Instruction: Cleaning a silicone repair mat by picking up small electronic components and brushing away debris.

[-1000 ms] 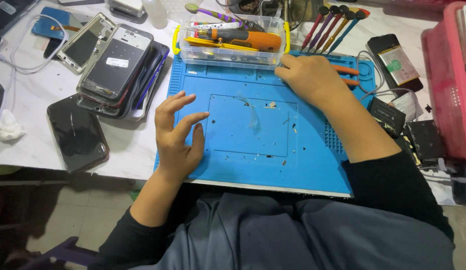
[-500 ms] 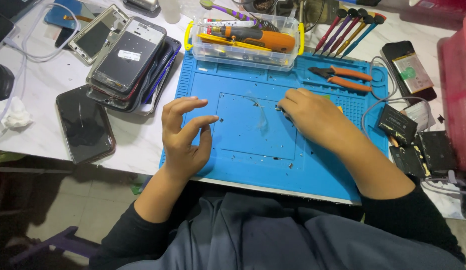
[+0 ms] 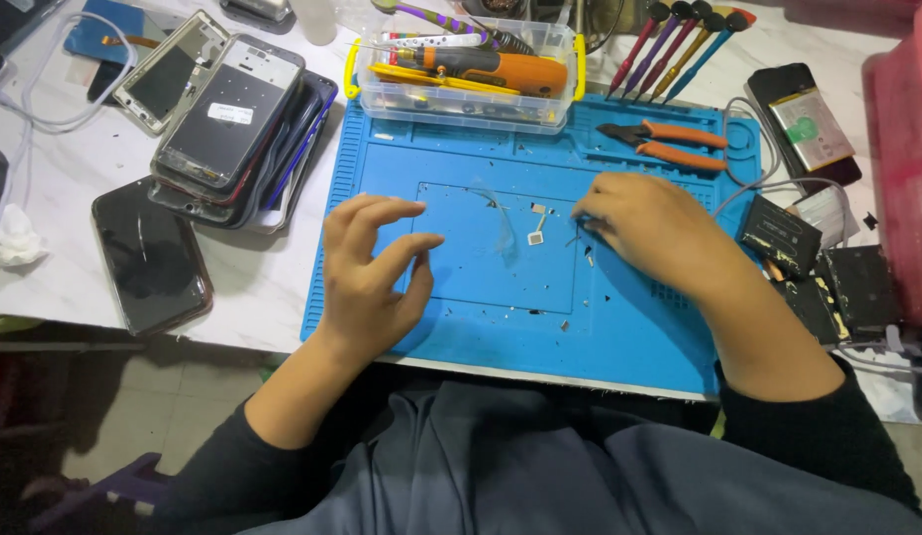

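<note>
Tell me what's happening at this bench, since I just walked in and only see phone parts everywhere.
A person sits at a blue work mat strewn with tiny parts. The right hand rests on the mat, fingertips by a small pale part. The left hand hovers over the mat's left side, fingers spread, holding nothing that shows. Orange pliers and a clear tool box lie along the far edge; a stack of phones sits left.

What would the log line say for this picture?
left hand: open, above blue mat | right hand: fingertips down by small white part | orange pliers: untouched
</note>
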